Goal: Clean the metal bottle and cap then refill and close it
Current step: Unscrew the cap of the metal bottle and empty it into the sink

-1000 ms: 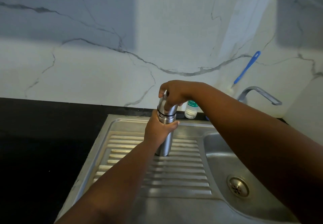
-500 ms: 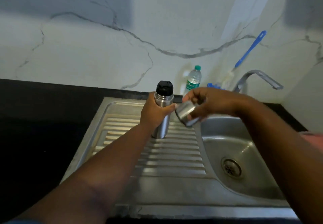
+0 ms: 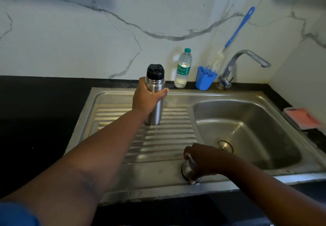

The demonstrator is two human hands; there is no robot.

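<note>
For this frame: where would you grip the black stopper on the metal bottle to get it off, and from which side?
Probably from above, fingers round the black stopper's round side wall. It stands upright and uncovered atop the metal bottle, which the left hand grips lower down.

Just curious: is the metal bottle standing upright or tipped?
Upright: the metal bottle stands on the ribbed drainboard, gripped by the left hand.

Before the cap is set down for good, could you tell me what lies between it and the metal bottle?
Head view: only bare ribbed drainboard lies between the metal bottle and the cap.
</note>
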